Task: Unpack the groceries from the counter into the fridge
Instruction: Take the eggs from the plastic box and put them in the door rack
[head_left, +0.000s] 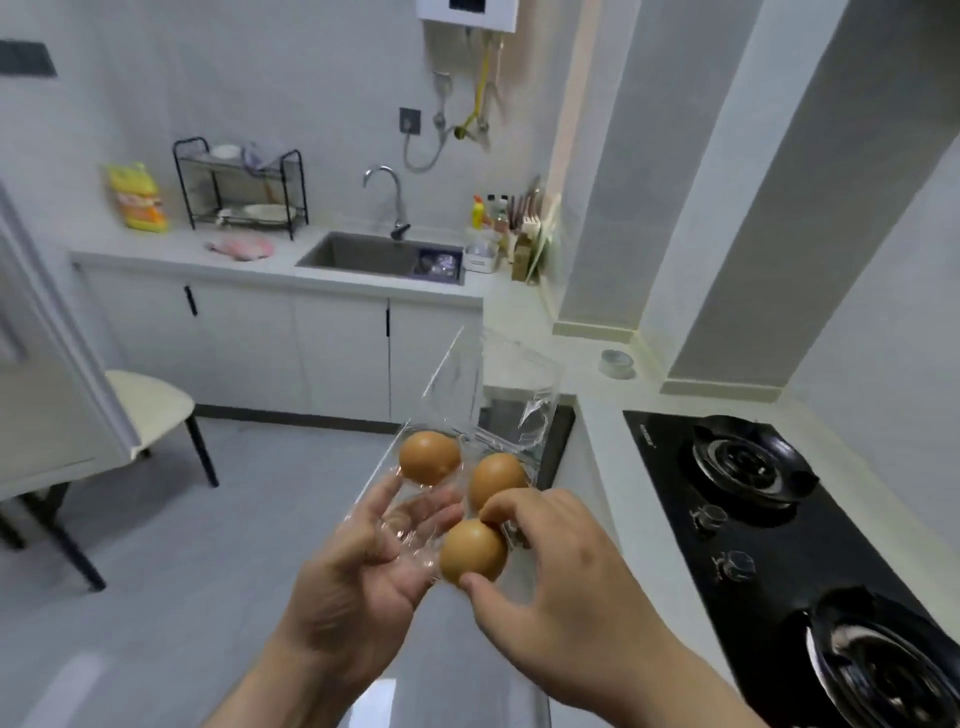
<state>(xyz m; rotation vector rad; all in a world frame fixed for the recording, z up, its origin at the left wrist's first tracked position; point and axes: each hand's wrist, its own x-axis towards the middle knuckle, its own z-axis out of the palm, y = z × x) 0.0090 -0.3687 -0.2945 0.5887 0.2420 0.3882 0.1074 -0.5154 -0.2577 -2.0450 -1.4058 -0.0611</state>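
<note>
The clear egg carton (457, 374) (lid swung open) is gripped in the left hand (363, 566), in mid-air beside the desk (602, 410). The nearest egg (472, 551) is pinched by the right hand (561, 561), thumb against fingertips.

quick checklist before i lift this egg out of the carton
1. Right hand pinches the nearest egg between thumb and fingertips: ok.
2. Left hand holds the carton from below: ok.
3. Carton open, nothing over the egg: ok.
4. Back left egg and back right egg seated in their cups: ok.
5. Shell free of cracks: cannot tell.
6. Free spot in the fridge: cannot tell, its inside is not in view.
</note>
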